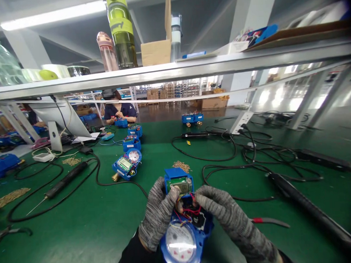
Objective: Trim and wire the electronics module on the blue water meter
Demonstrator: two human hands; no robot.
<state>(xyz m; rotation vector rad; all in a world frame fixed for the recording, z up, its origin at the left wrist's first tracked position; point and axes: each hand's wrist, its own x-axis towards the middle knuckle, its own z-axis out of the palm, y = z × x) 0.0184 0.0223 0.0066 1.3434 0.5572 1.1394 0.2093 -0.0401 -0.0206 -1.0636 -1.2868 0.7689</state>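
A blue water meter [181, 241] with a round white dial lies in front of me. Its raised display housing [179, 182] shows a green circuit board and a small screen. My left hand [159, 213], in a grey knit glove with bare fingertips, grips the left side of that housing, thumb over the board's lower edge. Gloved the same way, my right hand [222, 209] has its fingers pinched at the red wires [193, 211] running between board and meter body. Its fingertips partly hide what they pinch. A red-handled tool [270, 221] lies just right of my right wrist.
Several screws [181, 166] are heaped beyond the meter. Another opened meter [126, 164] stands to the left, with more blue units behind. Black electric screwdrivers [66, 179] and looping cables [248, 165] cover both sides. Above runs a shelf [160, 71]; a co-worker [120, 111] sits opposite.
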